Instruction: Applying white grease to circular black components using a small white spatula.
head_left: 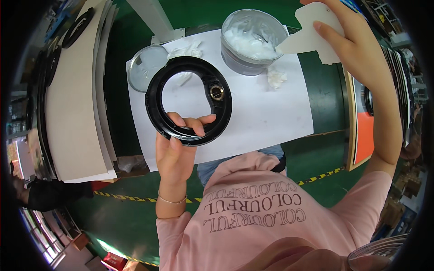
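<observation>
My left hand (pixel 175 156) grips a black plastic ring (pixel 153 101) at its near side, fingers through the opening and thumb outside. A round brass-coloured fitting (pixel 217 92) sits in the wider right part of the ring. Up at the right, my right hand (pixel 350 38) is closed on a flat, irregular piece of white card (pixel 312 28). The card's narrow end points at the rim of a clear tub (pixel 244 67); I cannot tell whether they touch. White paste (pixel 253 43) fills part of the tub.
Under the tub lies a white paper sheet (pixel 271 113) on a green table (pixel 330 99). A clear round lid (pixel 142 74) and crumpled tissues (pixel 276 77) rest there too. Pale boards (pixel 72 104) stand at left, a metal post (pixel 153 18) behind, an orange panel (pixel 363 135) at right.
</observation>
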The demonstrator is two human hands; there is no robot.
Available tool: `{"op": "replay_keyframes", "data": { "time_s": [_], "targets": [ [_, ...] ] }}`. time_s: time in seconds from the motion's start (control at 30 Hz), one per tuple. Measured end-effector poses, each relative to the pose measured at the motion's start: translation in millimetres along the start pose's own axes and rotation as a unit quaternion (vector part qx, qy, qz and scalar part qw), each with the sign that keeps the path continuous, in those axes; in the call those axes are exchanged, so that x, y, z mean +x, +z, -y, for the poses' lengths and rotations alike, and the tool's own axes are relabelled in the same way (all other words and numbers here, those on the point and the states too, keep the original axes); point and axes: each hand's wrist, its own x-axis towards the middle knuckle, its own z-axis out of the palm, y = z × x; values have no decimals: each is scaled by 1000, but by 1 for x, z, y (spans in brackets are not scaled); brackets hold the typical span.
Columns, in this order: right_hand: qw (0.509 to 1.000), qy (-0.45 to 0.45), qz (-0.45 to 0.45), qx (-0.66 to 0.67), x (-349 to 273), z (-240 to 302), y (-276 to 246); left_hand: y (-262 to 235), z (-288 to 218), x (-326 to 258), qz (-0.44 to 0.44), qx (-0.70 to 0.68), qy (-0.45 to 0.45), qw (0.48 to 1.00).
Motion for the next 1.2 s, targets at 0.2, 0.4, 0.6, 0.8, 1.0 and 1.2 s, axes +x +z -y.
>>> {"op": "replay_keyframes", "data": {
  "time_s": [0.2,0.4,0.6,0.8,1.0,1.2],
  "targets": [
    [998,61,-7,23,-2,9,2,3,2,2,12,-16,-6,1000],
    [990,-82,-56,103,12,-26,18,2,1,-1,2,-20,6,1000],
    [912,23,-43,408,24,-39,23,4,0,0,-22,-47,7,999],
    [927,-161,-200,273,7,-85,55,2,-5,4,-40,-101,12,994],
    [877,-354,-312,93,-42,-113,77,7,-6,16,-60,-117,-4,991],
    [803,-569,-172,38,-49,-66,69,9,-4,18,-56,-101,-11,993]
  ]
}}
